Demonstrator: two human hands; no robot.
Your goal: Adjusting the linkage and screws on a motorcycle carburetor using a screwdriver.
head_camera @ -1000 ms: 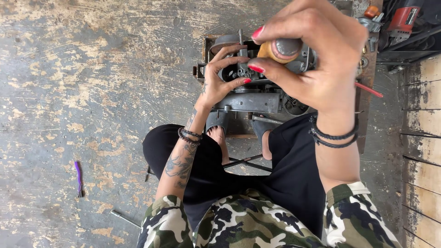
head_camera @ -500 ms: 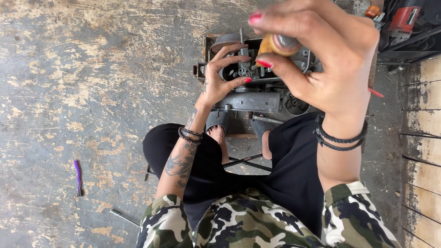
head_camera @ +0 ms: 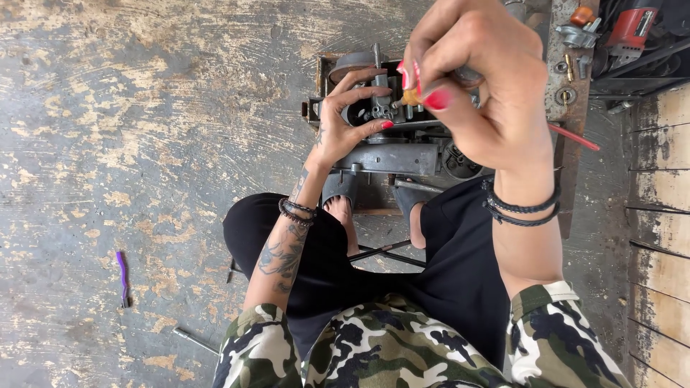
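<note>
Head view: the engine block (head_camera: 392,154), a grey metal assembly, sits on the floor (head_camera: 144,144) just beyond the person's sandalled feet and serves as the reference. The left hand (head_camera: 345,122) rests on the block's near-left part, fingers spread wide and curled over a round port, fingertips touching the metal fittings at the block's centre. The right hand (head_camera: 481,86) is raised above the block's right half, closer to the camera, fingers narrowed in a pinch on the tool handle (head_camera: 413,95), a small amber piece with a grey metal part behind it. The handle's long axis cannot be judged; most of it is hidden in the grip. The fittings lie below and left of the right fingertips, so the left hand is nearer to them. Right of the block a board (head_camera: 568,65) carries small parts. Left of the block, well apart, lie a purple tool (head_camera: 122,276) and a metal rod (head_camera: 194,340).
</note>
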